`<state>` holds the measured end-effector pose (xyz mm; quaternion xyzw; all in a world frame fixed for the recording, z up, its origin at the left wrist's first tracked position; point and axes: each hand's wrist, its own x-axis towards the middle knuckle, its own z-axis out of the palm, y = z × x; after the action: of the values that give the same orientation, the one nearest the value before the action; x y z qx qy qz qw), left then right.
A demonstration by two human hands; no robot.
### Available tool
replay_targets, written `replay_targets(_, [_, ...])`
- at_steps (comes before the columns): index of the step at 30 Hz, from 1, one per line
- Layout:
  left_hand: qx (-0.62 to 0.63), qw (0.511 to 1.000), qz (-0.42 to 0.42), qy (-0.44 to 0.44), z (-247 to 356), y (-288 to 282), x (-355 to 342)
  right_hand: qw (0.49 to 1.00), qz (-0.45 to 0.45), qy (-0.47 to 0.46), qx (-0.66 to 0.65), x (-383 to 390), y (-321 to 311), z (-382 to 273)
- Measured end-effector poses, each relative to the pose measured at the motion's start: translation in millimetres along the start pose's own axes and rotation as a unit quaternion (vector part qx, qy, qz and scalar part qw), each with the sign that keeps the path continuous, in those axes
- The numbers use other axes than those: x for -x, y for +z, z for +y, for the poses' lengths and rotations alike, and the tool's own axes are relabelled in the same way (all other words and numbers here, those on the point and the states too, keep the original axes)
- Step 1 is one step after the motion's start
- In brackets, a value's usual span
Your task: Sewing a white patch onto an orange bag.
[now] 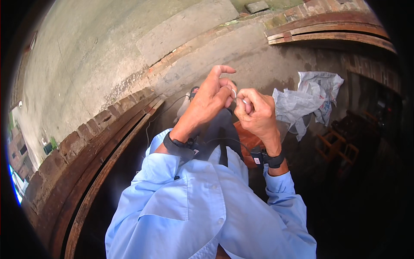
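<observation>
Both hands are raised close together in front of me. My left hand [211, 96] pinches a small, thin white piece [234, 92] between thumb and fingers, with its index finger held out and bent. Fingers curled, my right hand [257, 113] grips a thin white piece [245, 102] right beside it. Whether these are two ends of one strand or separate pieces I cannot tell, and the fingers cover most of them. Each wrist wears a black strap with a small device.
A crumpled white woven sack [308, 97] lies on the floor at the right, near a small wooden stool [338, 146]. Below my hands is something orange-brown [248, 144]. Wooden door frames [108, 172] stand at left and upper right; concrete ground [108, 56] stretches beyond.
</observation>
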<state>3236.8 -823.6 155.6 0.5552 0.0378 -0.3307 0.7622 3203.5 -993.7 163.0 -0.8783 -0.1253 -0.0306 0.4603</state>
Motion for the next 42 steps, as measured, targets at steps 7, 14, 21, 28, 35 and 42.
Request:
replay_targets(7, [-0.137, 0.986, 0.016, 0.095, -9.4, -0.8, -0.5, 1.000, -0.004, -0.012, 0.008, 2.2, 6.7, -2.8])
replay_targets(14, [-0.015, 0.999, -0.022, 0.019, 11.1, -15.5, 0.6, 0.974, 0.032, 0.148, -0.171, 2.7, 5.7, -3.6])
replay_targets(21, [-0.037, 0.995, -0.070, -0.065, 24.2, -22.6, 10.8, 0.952, 0.004, 0.201, -0.229, -4.8, -17.6, -5.1])
replay_targets(28, [-0.087, 0.983, -0.138, -0.081, 22.4, -27.5, 10.3, 0.914, 0.038, 0.233, -0.331, -10.0, -28.0, 3.3])
replay_targets(35, [-0.040, 0.988, -0.136, -0.064, 22.6, -22.5, 13.0, 0.939, -0.038, 0.230, -0.254, -13.6, -39.2, 9.8])
replay_targets(42, [0.087, 0.994, -0.061, 0.024, 20.4, -13.8, 19.4, 0.967, -0.074, 0.156, -0.185, -10.5, -40.8, 19.7])
